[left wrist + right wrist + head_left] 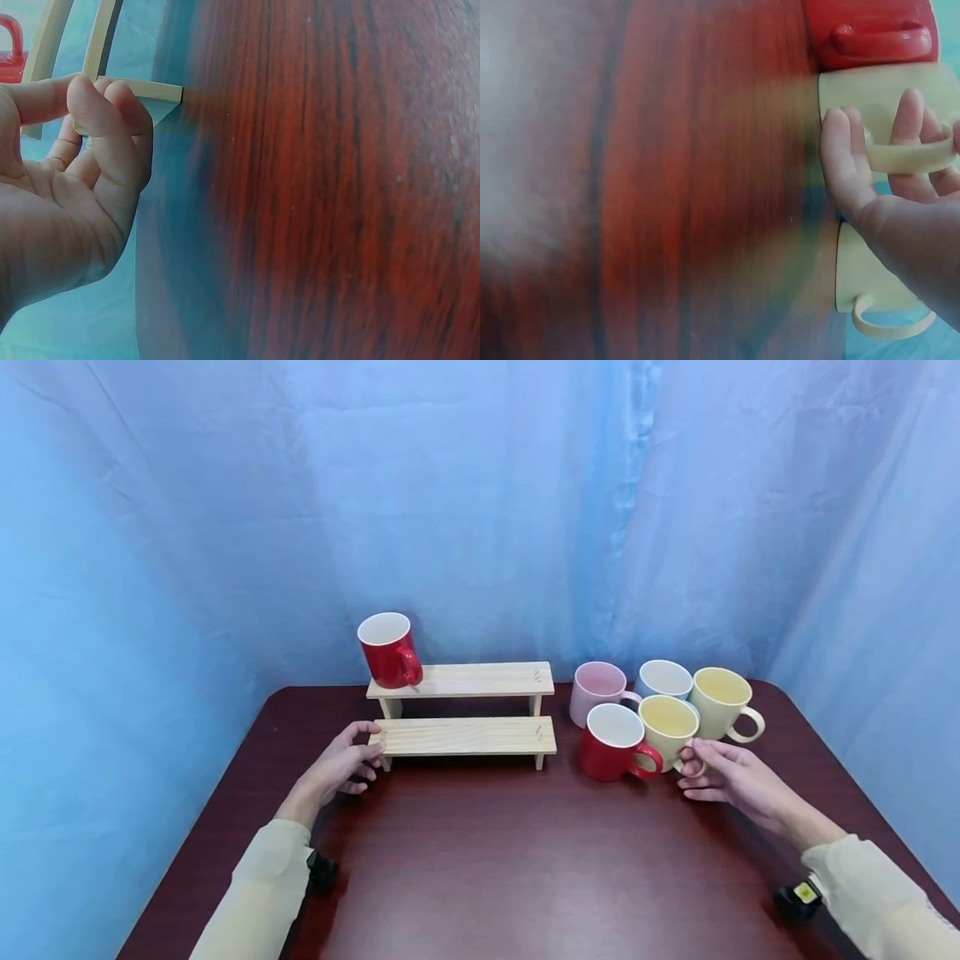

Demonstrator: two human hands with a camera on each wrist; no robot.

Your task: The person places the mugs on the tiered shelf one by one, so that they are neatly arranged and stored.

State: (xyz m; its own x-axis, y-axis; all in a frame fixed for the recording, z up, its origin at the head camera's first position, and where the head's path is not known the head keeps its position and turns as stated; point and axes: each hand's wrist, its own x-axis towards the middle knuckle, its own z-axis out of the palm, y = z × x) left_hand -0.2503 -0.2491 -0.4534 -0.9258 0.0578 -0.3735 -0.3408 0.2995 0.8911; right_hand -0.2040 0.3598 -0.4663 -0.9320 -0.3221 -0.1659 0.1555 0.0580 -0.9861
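My left hand [341,764] pinches the left end of the lower board of a two-step wooden shelf [465,737]; its other fingers curl beneath. In the left wrist view, the fingertips partly hide the board's end. On the shelf's upper step, at the left, stands a red mug [388,664] with a white inside. Over on the right, my right hand [738,777] holds the handle of the front yellow mug [663,739], which stands upright on the table. The right wrist view shows fingers around that handle [911,157].
Close about the held mug stand another red mug [603,756], a pink mug [592,697], a light blue mug [663,672] and a second yellow mug [716,706]. The dark red wooden table [525,860] ends at a blue curtain [480,527].
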